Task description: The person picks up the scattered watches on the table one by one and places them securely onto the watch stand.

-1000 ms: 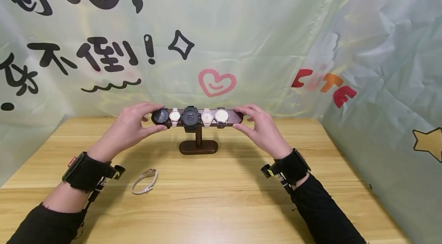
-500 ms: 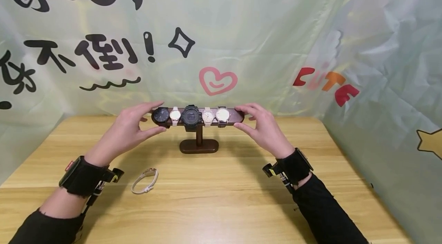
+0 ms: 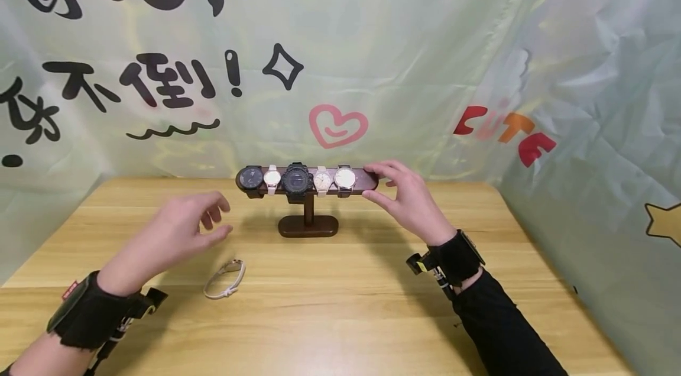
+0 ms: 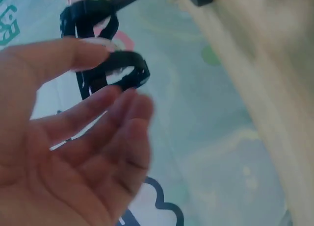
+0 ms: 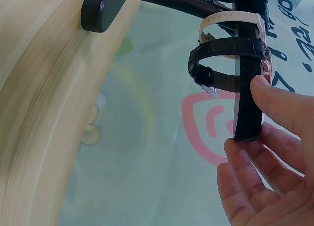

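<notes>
A dark brown watch stand (image 3: 308, 210) bears several watches strapped along its top bar. From left to right they are a black watch (image 3: 251, 177), a small white-strapped watch (image 3: 272, 178), a chunky black digital watch (image 3: 295, 180), a pale-strapped watch (image 3: 322, 180) and a dark-strapped watch (image 3: 345, 178). With thumb and fingers my right hand (image 3: 407, 198) grips the bar's right end (image 5: 248, 111). My left hand (image 3: 178, 231) hovers left of the stand, fingers loosely bent, holding nothing. Below it on the table lies a white-strapped wristwatch (image 3: 226, 280), its strap closed in a loop.
The wooden table (image 3: 340, 317) carries the stand near its back edge. A pale green cloth backdrop (image 3: 415, 68) with printed letters and a pink heart hangs behind and along the sides.
My left hand has let go of the bar's left end and moved down and left toward me. The right hand keeps its place on the right end; the stand stays put.
</notes>
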### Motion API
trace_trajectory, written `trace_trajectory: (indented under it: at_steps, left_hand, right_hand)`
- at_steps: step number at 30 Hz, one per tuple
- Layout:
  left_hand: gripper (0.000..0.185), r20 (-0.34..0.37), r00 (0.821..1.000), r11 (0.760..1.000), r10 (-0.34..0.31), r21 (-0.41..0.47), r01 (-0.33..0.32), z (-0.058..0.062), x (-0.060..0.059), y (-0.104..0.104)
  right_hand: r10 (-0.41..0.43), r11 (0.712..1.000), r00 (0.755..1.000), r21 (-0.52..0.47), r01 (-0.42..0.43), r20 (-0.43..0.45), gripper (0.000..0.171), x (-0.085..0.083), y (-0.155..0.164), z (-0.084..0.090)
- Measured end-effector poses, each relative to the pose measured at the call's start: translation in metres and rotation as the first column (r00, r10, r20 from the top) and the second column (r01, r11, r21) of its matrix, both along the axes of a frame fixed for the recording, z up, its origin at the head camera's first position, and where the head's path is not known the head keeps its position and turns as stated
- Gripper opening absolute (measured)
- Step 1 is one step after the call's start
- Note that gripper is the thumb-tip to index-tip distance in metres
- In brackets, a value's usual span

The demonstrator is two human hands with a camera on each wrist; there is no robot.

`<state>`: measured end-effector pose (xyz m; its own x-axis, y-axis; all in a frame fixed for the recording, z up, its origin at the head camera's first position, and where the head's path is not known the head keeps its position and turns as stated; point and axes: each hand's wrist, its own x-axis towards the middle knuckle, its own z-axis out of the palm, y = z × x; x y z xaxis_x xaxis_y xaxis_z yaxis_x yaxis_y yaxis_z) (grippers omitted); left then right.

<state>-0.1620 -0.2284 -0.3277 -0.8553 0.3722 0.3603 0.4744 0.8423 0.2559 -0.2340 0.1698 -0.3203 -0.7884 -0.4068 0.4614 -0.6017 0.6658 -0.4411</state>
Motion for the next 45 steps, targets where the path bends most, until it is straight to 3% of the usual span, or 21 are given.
trace_trajectory:
  at_steps: [5, 10, 17, 29, 35, 42, 45]
  left_hand:
    - [0.016, 0.206, 0.978, 0.997, -0.010, -0.071, 0.026, -0.011, 0.008, 0.004]
    - [0.017, 0.302, 0.953, 0.991, -0.006, -0.127, 0.047, -0.025, 0.013, 0.006]
    - [0.023, 0.321, 0.947, 0.984, -0.020, -0.159, 0.074, -0.036, 0.016, 0.007]
    - [0.029, 0.355, 0.935, 0.989, -0.009, -0.133, 0.060, -0.042, 0.015, 0.007]
    - [0.024, 0.314, 0.948, 0.983, -0.050, -0.152, 0.102, -0.042, 0.014, 0.009]
    - [0.025, 0.291, 0.956, 0.980, 0.019, -0.197, 0.040, -0.042, 0.015, 0.016]
    - [0.013, 0.278, 0.960, 0.979, 0.034, -0.204, 0.024, -0.038, 0.019, 0.018]
  right_hand:
    - [0.001, 1.000, 1.000, -0.004, -0.001, -0.002, 0.048, 0.000, 0.002, 0.000]
    - [-0.003, 1.000, 1.000, 0.002, 0.003, 0.001, 0.048, 0.000, 0.002, -0.001]
    - [0.000, 1.000, 1.000, 0.004, 0.000, 0.006, 0.049, 0.000, 0.001, -0.001]
    - [0.001, 1.000, 1.000, 0.005, -0.001, 0.007, 0.048, 0.001, 0.001, 0.000]
    - [0.004, 1.000, 1.000, 0.008, -0.004, 0.009, 0.049, 0.001, 0.002, -0.001]
    - [0.002, 1.000, 1.000, 0.000, -0.002, 0.006, 0.049, 0.001, 0.002, -0.002]
    - [0.003, 1.000, 1.000, 0.003, -0.003, 0.003, 0.050, 0.001, 0.002, -0.001]
